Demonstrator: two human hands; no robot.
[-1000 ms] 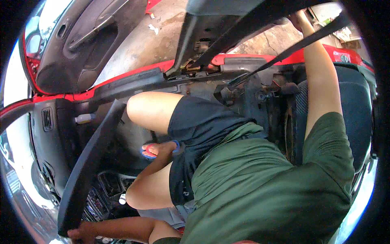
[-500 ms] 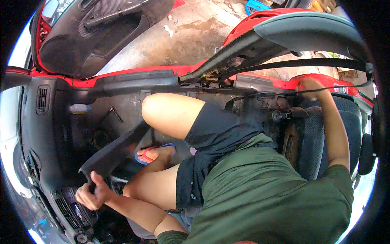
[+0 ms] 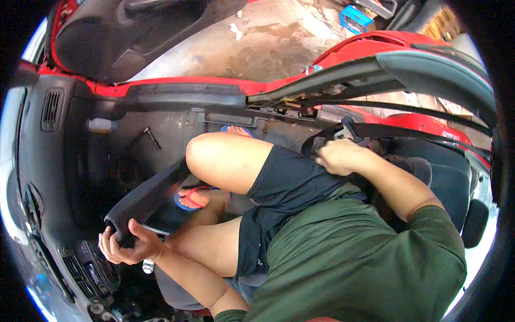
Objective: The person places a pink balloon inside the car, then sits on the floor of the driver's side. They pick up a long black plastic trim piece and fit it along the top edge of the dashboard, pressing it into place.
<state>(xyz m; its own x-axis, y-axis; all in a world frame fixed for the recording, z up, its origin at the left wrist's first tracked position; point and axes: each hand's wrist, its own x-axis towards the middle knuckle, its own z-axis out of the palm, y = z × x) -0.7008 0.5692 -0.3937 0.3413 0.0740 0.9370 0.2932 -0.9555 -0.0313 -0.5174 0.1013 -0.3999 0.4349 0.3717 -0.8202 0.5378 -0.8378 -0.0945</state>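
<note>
My left hand is closed round the near end of a long, dark plastic trim panel. The panel slants up beside my bent leg, its far end hidden behind my knee. At the right, my right hand is curled into a fist by my hip, on the black seat belt; its fingertips are partly hidden. Right behind that hand is the belt's metal tongue, and a loop of strap hangs to its left.
A ratchet-like tool and a whitish bottle-like thing lie in the footwell. The dashboard is at the left, the car door stands open, and a seat is at the right. Outside is a blue crate.
My right hand has come from far right, by the seat, to beside my hip, and the belt now hangs lower. My left hand keeps its hold on the panel. My view has shifted slightly.
</note>
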